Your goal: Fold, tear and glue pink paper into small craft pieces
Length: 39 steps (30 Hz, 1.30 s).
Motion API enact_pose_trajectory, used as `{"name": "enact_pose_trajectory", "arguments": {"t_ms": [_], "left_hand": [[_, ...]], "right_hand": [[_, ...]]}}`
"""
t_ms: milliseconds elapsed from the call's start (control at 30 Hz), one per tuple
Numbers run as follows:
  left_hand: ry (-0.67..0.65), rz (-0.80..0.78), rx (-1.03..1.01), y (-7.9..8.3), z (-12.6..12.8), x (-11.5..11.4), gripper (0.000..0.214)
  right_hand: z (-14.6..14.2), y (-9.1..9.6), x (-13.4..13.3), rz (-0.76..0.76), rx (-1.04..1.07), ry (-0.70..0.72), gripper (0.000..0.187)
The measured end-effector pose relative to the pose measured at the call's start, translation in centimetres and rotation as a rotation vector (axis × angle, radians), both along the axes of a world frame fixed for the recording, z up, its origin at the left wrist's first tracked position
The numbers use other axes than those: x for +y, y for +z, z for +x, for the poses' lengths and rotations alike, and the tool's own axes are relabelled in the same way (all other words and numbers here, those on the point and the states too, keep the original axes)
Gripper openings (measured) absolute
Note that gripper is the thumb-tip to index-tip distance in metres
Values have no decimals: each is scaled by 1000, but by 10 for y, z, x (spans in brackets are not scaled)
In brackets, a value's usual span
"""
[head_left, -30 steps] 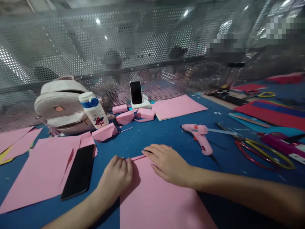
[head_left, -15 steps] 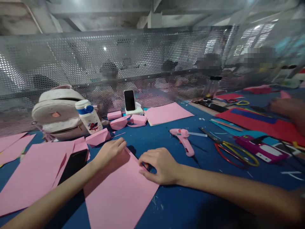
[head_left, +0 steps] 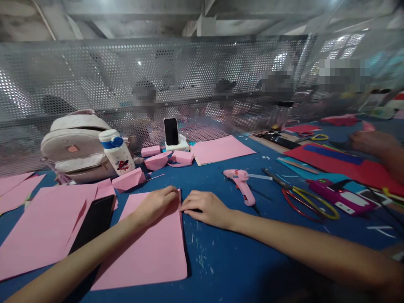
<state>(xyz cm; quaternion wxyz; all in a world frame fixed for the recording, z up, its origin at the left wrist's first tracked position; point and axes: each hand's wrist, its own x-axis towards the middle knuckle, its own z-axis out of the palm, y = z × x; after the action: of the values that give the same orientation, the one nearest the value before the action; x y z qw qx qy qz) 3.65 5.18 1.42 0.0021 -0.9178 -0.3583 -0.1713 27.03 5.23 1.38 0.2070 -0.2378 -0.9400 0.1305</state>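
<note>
A pink sheet of paper [head_left: 148, 256] lies on the blue table in front of me. My left hand [head_left: 160, 204] rests on its far right part, fingers curled and pressed down at the edge. Just to the right, my right hand [head_left: 205, 207] pinches the same right edge, where a narrow strip looks folded up. The two hands' fingertips almost meet there. A pink glue gun [head_left: 242, 185] with a clear stick in its back lies beyond my right hand.
Scissors [head_left: 311, 200] and a purple device [head_left: 342, 195] lie to the right. At the left are more pink sheets [head_left: 47, 227], a black phone [head_left: 94, 221], a backpack [head_left: 78, 145] and a bottle [head_left: 118, 158]. Folded pink pieces [head_left: 158, 161] sit behind. Another person's hand [head_left: 375, 141] works at far right.
The pink sheet has turned, so its right edge now runs nearly straight away from me. My left hand has shifted slightly right, and my right hand's fingers have closed in on the edge.
</note>
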Motion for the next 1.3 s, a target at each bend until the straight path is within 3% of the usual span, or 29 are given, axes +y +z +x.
{"name": "enact_pose_trajectory", "arguments": {"t_ms": [167, 300, 400, 633, 1033, 1300], "left_hand": [[-42, -4, -3, 0, -3, -39, 26], [-157, 175, 13, -1, -3, -68, 38], [-225, 201, 59, -3, -3, -78, 39], [-224, 141, 121, -12, -6, -78, 42], [-282, 118, 194, -13, -12, -73, 48], [-108, -82, 121, -18, -13, -69, 70]], "right_hand": [[-1, 2, 0, 43, -43, 15, 19], [-2, 2, 0, 57, -22, 49, 20], [-2, -2, 2, 20, 5, 57, 22], [1, -9, 10, -41, 53, 56, 25], [1, -4, 28, -138, -146, -11, 46], [0, -8, 30, -148, -137, -27, 43]]}}
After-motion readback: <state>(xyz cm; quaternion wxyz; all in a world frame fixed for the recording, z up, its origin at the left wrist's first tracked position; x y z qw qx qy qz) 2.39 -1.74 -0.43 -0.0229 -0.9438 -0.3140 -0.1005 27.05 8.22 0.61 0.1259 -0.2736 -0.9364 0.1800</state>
